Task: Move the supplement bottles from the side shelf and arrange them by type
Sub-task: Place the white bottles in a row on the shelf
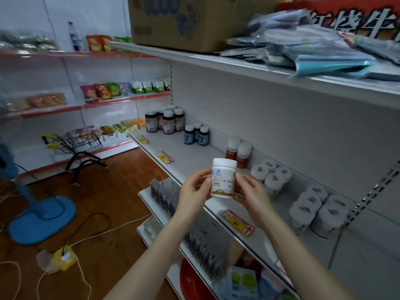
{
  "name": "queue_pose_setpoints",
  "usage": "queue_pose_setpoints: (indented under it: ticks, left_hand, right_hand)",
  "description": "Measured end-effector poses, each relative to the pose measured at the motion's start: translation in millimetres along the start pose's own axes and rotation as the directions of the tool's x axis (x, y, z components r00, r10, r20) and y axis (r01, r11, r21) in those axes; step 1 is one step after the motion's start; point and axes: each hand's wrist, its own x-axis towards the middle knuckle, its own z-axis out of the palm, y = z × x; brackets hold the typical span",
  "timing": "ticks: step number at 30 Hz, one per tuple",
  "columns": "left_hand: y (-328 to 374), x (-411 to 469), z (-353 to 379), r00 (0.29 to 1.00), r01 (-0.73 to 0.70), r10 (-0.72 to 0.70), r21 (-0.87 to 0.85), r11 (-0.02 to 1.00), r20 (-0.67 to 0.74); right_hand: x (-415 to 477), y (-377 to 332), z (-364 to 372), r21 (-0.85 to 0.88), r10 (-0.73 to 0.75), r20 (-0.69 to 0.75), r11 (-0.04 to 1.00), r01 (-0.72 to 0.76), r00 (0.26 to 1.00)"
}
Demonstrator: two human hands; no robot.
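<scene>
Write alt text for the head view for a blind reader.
The left hand and right hand hold a white bottle before a grey shelf where dark bottles, blue-labelled bottles, red-brown bottles and white tubs stand in separate groups. A shopping cart stands behind.

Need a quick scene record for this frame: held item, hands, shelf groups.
held: white plastic bottle with gold-trimmed label, upright, above the shelf
left hand: grips its left side
right hand: grips its right side
shelf: grey metal shelf
groups, far to near: dark brown-label bottles, dark blue-label bottles, red-brown white-capped bottles, white bottles
</scene>
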Motion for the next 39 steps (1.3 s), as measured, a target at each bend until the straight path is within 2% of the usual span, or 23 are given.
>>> queue_pose_setpoints:
  ticks: [5,9,14,19,24,27,33,39]
  left_hand:
    - [-6,47,-13,0.998,0.010,-0.009,-0.024,1.000,0.059]
    - [-14,87,-19,0.975,0.055,-0.047,-0.029,0.998,0.216]
    - [-25,126,-20,0.897,0.076,-0.072,0.008,0.997,0.435]
    - [-48,143,-5,0.788,0.105,-0.144,0.101,0.989,0.598]
    - [-72,147,16,0.758,0.059,-0.181,0.211,0.976,0.626]
    - [-83,146,23,0.742,0.098,-0.237,0.248,0.964,0.627]
    - [-95,156,33,0.729,0.072,-0.273,0.326,0.943,0.628]
    - [-107,165,53,0.751,0.049,-0.267,0.352,0.935,0.604]
  right_hand:
    - [35,-1,15,-0.018,-0.003,-0.063,1.000,0.002,0.998]
    - [53,4,22,-0.031,-0.007,-0.210,1.000,0.001,0.978]
    - [55,7,26,-0.111,-0.024,-0.369,0.994,-0.019,0.929]
    - [43,14,19,-0.178,0.001,-0.515,0.978,-0.108,0.857]
    - [37,30,7,-0.228,0.094,-0.575,0.936,-0.269,0.813]
    - [45,41,-1,-0.234,0.151,-0.596,0.907,-0.350,0.789]
    - [60,59,-8,-0.101,0.236,-0.606,0.924,-0.368,0.760]
    - [71,59,-23,-0.126,0.203,-0.614,0.929,-0.349,0.763]
